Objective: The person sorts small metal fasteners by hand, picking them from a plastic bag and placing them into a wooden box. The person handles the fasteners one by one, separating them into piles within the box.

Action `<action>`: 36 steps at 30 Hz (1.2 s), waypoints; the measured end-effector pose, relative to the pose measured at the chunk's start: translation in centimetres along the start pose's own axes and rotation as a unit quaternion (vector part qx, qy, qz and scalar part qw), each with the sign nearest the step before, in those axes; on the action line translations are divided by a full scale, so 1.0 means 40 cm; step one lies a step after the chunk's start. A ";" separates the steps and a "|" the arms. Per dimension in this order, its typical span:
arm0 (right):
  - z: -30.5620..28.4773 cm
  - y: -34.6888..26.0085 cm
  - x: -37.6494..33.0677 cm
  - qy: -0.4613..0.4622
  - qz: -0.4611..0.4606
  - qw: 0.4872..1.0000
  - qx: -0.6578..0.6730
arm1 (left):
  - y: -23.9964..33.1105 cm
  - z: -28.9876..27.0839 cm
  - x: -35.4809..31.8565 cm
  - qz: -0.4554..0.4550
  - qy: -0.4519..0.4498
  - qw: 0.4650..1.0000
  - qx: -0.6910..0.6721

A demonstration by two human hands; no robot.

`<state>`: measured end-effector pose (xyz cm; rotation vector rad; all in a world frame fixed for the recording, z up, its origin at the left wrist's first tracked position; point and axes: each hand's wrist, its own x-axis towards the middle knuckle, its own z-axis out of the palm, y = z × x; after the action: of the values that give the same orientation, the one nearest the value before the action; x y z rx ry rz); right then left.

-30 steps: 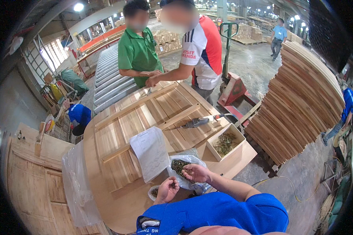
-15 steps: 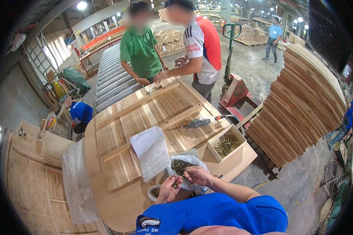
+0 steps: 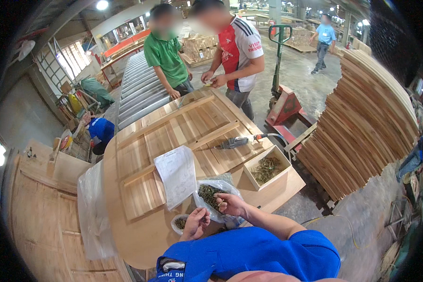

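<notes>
Along the near edge of the table (image 3: 138, 237), a small bag (image 3: 175, 229) of tiny pieces (image 3: 180, 223) sits beside the left hand (image 3: 196, 224), its fingers curled narrow, contents unclear, then a larger plastic bag (image 3: 215, 215), the right hand (image 3: 231, 205) above with fingertips nearly together, grip untellable, and a wooden box (image 3: 275, 177) near the right corner.

Anything in my left grip (image 3: 197, 223) and right grip (image 3: 231, 205) is too small to identify; the paper sheet (image 3: 176, 176) blurs past reading.
</notes>
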<state>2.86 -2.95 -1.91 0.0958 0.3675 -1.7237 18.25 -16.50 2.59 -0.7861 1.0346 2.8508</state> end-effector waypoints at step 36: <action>-0.043 -0.270 -0.382 0.108 -0.043 0.972 -0.204 | -0.224 0.357 0.160 -0.044 -0.060 0.996 0.042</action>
<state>-4.97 13.52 2.59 -0.0335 0.8921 -1.6925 7.73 -1.87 3.65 -0.6291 1.0676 2.7224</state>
